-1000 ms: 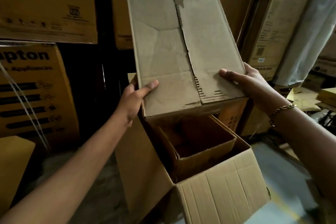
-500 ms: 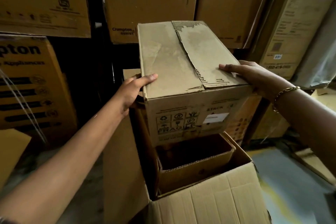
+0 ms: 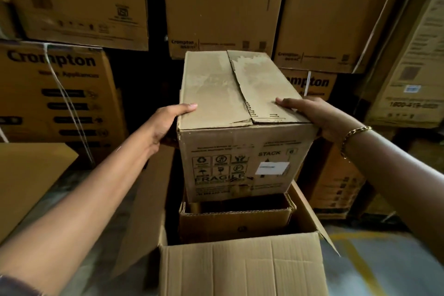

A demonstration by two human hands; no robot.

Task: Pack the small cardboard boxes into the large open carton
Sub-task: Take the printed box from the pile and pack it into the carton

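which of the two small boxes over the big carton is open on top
The lower small box, sitting inside the large carton: its top is open and dark inside. The held box above it has its flaps closed.

A matt brown corrugated cardboard box, its scuffed top flap torn to bare fluting, bears a smooth white paper label. The open carton below is creased, matt corrugated cardboard. A shiny gold-coloured metal chain bracelet circles the right wrist.
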